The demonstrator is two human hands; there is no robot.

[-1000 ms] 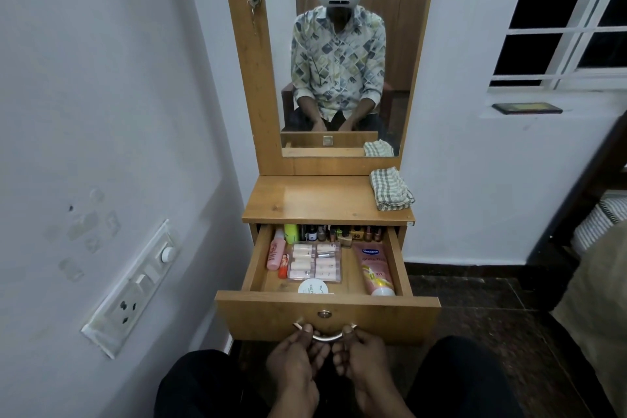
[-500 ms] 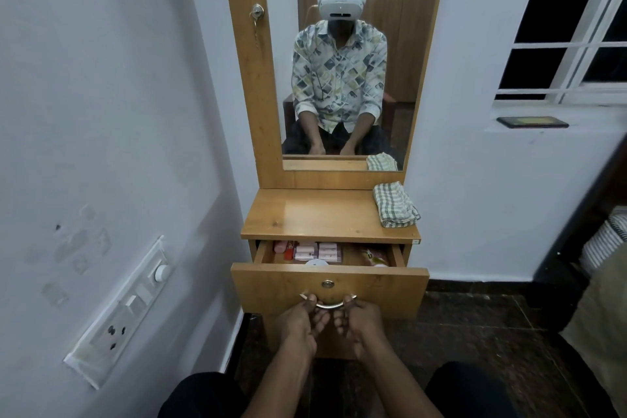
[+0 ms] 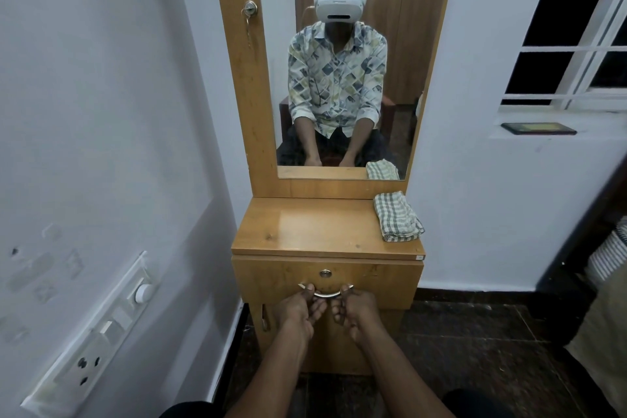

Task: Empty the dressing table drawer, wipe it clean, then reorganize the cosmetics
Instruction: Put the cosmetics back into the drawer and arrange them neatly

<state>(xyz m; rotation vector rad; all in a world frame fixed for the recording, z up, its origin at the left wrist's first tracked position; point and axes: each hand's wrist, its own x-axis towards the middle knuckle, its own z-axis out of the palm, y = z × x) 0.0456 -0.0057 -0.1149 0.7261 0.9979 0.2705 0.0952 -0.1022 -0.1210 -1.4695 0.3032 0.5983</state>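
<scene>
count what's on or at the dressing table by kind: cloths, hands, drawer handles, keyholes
cloths: 1, checked cloth on the top, right side
hands: 2, left hand and right hand, both gripping the handle
drawer handles: 1, handle
keyholes: 2, drawer keyhole, frame keyhole
total: 6

dressing table top [image 3: 305, 231] lies bare except a folded checked cloth [image 3: 397, 216] at its right rear corner; a wall [image 3: 101, 146] crowds the left side.

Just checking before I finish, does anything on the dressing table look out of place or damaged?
Nothing stands out. The drawer sits flush, both hands on its handle, and the folded cloth lies neatly on top.
</scene>
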